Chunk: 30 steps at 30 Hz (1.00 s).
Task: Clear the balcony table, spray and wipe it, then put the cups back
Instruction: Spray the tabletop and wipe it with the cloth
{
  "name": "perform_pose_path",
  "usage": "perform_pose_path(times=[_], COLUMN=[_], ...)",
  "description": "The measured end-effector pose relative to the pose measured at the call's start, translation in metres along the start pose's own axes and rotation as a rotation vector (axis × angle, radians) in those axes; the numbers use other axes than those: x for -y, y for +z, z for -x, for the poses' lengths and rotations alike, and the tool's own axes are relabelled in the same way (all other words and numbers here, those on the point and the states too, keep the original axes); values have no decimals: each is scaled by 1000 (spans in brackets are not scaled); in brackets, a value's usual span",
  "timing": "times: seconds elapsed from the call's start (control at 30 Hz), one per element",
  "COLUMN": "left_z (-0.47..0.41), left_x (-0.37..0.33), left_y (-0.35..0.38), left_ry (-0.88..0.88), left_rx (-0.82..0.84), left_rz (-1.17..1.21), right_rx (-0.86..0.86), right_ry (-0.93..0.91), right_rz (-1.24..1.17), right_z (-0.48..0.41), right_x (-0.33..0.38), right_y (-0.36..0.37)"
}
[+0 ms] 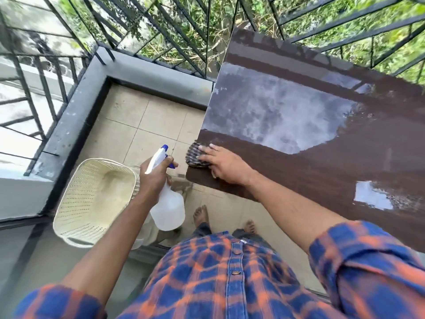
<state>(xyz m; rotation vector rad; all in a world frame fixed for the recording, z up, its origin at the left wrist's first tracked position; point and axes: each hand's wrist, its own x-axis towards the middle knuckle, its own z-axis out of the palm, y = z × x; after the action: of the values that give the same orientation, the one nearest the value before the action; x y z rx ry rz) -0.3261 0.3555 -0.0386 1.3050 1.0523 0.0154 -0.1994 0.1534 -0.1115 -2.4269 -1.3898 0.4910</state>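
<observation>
Your right hand [222,165] lies flat, fingers spread, pressing the checked cloth [195,156] onto the table [322,162] at its near-left corner, cloth overhanging the left edge. Your left hand [155,177] grips the spray bottle [166,203] off the table, above the basket [92,199]. Tabletop beyond lies bare.

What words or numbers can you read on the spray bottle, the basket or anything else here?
None: nothing here carries readable text.
Spray bottle in the left hand: plain, no label showing.
Basket: only holes, no writing.
Cloth under the right hand: a checked pattern, no words.
</observation>
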Motion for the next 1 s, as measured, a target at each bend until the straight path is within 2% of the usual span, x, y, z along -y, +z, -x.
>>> perform_pose_path(times=[0.1, 0.17, 0.23, 0.33, 0.4, 0.53, 0.67, 0.83, 1.0], left_z=[-2, -6, -8, -14, -19, -40, -64, -92, -121], left_x=[-11, -19, -27, -37, -42, -54, -73, -106, -148], left_y=[3, 5, 8, 16, 23, 44, 70, 109, 149], left_ry=[24, 33, 35, 32, 13, -2, -56, -34, 13], left_rx=[-2, 1, 2, -21, -39, -41, -41, 51, 88], left_rz=[-11, -24, -31, -17, -4, -16, -12, -111, -185], right_rx=[-114, -146, -93, 11, 20, -39, -118, -93, -112], right_ry=[250, 323, 253, 26, -79, -166, -149, -111, 59], right_rz=[-56, -98, -46, -10, -7, -16, -4, -36, -32], right_z=[-15, -20, -17, 0, 9, -7, -51, -125, -191], right_x=[-30, -40, -35, -16, -13, -46, -99, -176, -252], right_y=[-19, -23, -18, -7, 1, -1, -24, -65, -126])
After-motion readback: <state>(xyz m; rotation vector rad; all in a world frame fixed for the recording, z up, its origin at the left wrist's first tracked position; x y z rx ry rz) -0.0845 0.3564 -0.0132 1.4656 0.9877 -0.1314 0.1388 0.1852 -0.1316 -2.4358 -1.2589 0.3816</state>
